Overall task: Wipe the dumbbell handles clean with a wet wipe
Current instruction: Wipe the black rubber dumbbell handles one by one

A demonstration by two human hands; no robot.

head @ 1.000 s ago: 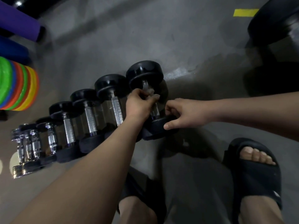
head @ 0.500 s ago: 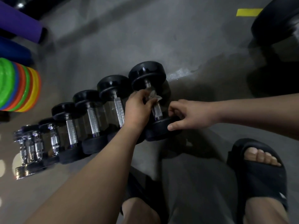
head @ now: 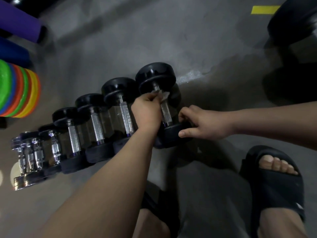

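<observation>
Head view: a row of dumbbells [head: 96, 127] lies on the grey concrete floor [head: 120, 48], running from its left edge toward the middle, small chrome ones first, black rubber-headed ones after. The left hand [head: 147, 110] pinches a crumpled white wet wipe [head: 163, 94] against the far end of the handle [head: 166, 114] of the largest dumbbell [head: 156, 74], at the row's right end. The right hand [head: 204, 123] curls its fingers over that dumbbell's near head, seemingly to steady it.

The job looks to be partway through this one handle. Whether the neighbouring handles are already wiped, I cannot tell.

The handles are knurled, shiny steel cylinders; the heads are matte, round and thick. The wipe looks thin and limp.
</observation>
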